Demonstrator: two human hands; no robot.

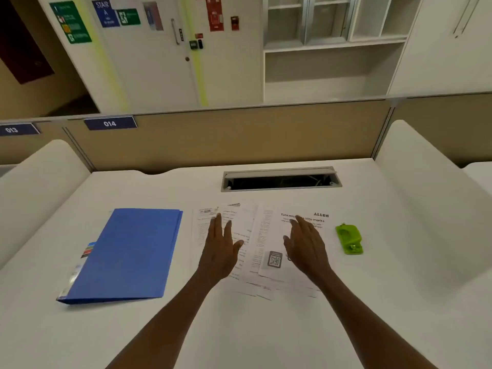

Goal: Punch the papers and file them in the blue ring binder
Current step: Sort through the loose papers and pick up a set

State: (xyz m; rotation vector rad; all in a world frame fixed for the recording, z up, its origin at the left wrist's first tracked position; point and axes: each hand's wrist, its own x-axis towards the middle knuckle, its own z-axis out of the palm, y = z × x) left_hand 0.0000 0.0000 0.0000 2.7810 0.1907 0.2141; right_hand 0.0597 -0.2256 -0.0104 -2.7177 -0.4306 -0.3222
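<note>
Blue binder [133, 251] smooth plastic; papers [255, 235] matt; green punch [348, 238] glossy plastic; desk [266, 328] matt white.

White desk [266, 328]; cable hatch [281, 179]; partition [239, 134]

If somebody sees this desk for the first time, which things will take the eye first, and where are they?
The closed blue ring binder on the left of the white desk stands out first, then the small green hole punch on the right. Between them lie loose printed papers, fanned out, with the left hand and right hand stretched open over them.
</note>
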